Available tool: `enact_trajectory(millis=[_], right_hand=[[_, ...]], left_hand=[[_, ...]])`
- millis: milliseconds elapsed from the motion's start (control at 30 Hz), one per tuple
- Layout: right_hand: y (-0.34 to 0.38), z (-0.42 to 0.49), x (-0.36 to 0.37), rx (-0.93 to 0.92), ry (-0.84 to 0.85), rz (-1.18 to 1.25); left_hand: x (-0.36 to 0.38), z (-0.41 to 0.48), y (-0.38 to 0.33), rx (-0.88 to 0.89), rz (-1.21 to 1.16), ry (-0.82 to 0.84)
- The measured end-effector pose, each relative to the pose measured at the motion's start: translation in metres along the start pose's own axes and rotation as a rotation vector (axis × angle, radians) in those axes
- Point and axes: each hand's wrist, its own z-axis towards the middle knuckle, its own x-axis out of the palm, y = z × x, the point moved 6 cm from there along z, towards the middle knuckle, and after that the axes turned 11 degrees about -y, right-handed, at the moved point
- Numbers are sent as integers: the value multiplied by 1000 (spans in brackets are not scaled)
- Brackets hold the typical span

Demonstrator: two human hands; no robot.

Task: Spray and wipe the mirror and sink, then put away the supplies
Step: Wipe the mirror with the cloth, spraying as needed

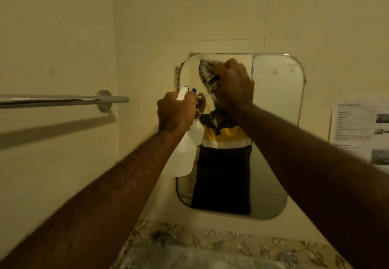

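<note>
A rounded wall mirror [275, 142] hangs ahead and reflects a person in a dark, yellow and white striped shirt. My right hand [233, 83] presses a crumpled striped cloth [207, 74] against the mirror's upper left part. My left hand [176, 111] grips the neck of a white spray bottle [183, 155] with a blue trigger, held upright just left of the mirror's edge. The sink is not in view.
A chrome towel bar [63, 99] juts from the left wall at hand height. A printed paper sheet [360, 129] is stuck to the wall right of the mirror. A floral tile band [210, 241] runs below the mirror.
</note>
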Motion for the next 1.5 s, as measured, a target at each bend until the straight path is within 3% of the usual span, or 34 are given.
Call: enact_trajectory(millis=[233, 333, 400, 633, 767, 1067, 1200, 1367, 1500], right_hand=[[-36, -156, 1, -391, 320, -99], [-70, -172, -9, -441, 310, -84], [-90, -151, -21, -364, 232, -77], [-137, -20, -75, 171, -181, -8], [-113, 13, -63, 235, -251, -30], [-30, -46, 8, -84, -15, -43], [-26, -83, 21, -162, 49, -94], [-41, -118, 14, -495, 143, -136], [-73, -109, -2, -514, 143, -204]], left_hand=[[20, -21, 3, -35, -20, 42], [34, -31, -2, -27, -51, 84], [44, -33, -8, -14, -70, 105], [70, -34, -28, 9, -109, 148], [69, -28, -36, -2, -126, 100], [46, -15, 1, -20, -46, 65], [37, -12, 17, -37, 18, 17], [49, -20, 7, -19, -6, 55], [68, -36, -8, -1, -49, 119]])
